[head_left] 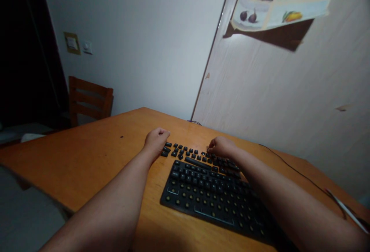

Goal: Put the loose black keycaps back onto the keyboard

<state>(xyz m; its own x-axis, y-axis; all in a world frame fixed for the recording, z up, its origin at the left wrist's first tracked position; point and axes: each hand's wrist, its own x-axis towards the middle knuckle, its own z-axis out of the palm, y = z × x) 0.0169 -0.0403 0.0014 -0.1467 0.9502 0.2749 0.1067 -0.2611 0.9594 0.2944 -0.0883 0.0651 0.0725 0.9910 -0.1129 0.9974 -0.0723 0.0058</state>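
Note:
A black keyboard (202, 190) lies at a slant on the wooden table, its lower rows stripped down to bare switch stems while the upper rows still carry caps. Behind it, loose black keycaps (189, 153) are laid out in rows, with a long space bar keycap (198, 163) among them. My left hand (155, 143) rests closed at the left end of these rows, fingers curled and their inner side hidden. At the back row, my right hand (222, 147) is pinched, its fingertips down at a small keycap. My right forearm covers the keyboard's right part.
The wooden table (110, 155) meets a wall at the back. A dark cable (295, 165) runs along its right side towards a thin white stick-like object (345, 207). A wooden chair (91, 99) stands at the far left. One small dark bit (121, 136) lies left of my left hand.

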